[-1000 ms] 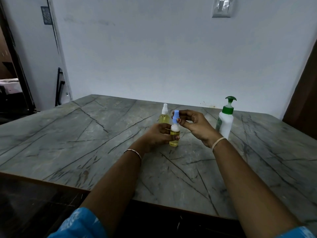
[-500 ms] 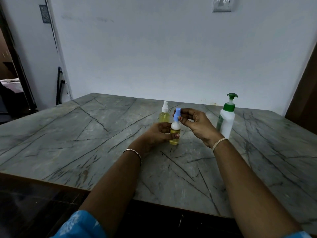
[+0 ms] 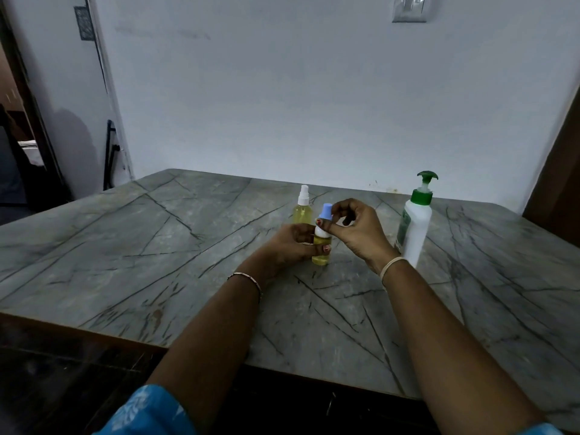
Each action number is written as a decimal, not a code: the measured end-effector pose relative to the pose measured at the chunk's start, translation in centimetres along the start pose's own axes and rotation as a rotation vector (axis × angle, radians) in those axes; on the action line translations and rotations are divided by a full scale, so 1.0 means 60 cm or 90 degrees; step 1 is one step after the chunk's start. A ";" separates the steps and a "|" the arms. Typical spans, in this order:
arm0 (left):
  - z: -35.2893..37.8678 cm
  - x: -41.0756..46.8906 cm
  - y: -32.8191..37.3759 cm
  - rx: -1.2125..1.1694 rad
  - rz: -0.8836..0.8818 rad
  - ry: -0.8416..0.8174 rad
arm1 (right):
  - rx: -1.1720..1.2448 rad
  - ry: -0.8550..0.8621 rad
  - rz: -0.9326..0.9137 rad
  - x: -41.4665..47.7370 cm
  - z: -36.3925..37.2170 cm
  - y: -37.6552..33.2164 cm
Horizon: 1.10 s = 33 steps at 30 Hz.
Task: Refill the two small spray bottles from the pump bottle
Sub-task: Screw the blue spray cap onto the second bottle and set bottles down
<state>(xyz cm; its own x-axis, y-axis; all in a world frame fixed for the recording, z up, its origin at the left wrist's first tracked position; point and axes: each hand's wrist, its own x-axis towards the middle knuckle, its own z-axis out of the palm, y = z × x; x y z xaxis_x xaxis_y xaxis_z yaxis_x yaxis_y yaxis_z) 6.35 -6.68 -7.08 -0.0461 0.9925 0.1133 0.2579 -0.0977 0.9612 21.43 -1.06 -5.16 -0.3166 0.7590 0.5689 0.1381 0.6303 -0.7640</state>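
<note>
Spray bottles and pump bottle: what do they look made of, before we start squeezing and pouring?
Both small bottles look like clear smooth plastic: yellow liquid shows through the held spray bottle and the standing spray bottle. Glass cannot be ruled out. The blue cap looks like opaque matte plastic. The pump bottle looks like opaque white plastic, slightly glossy, with a green plastic pump.

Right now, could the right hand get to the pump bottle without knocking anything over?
Probably yes. The pump bottle stands just outside the right hand with bare table around it. But that hand is pinching the blue cap of the spray bottle and would have to let go first.
</note>
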 end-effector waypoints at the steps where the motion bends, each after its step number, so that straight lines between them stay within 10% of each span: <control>1: 0.000 0.000 0.000 -0.004 -0.004 -0.001 | -0.002 0.006 0.010 -0.001 0.002 0.000; 7: 0.001 -0.003 0.003 0.005 0.003 0.002 | 0.190 -0.039 0.112 0.003 -0.004 -0.016; 33: 0.000 0.000 -0.001 -0.006 -0.016 0.002 | 0.189 0.025 0.103 -0.001 0.002 -0.011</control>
<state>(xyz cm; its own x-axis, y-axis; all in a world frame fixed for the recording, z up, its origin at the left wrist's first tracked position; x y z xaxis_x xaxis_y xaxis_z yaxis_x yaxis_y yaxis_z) 6.30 -6.68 -7.15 -0.0551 0.9944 0.0898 0.2468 -0.0736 0.9663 21.25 -1.55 -4.72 -0.2762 0.8545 0.4400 -0.0967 0.4307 -0.8973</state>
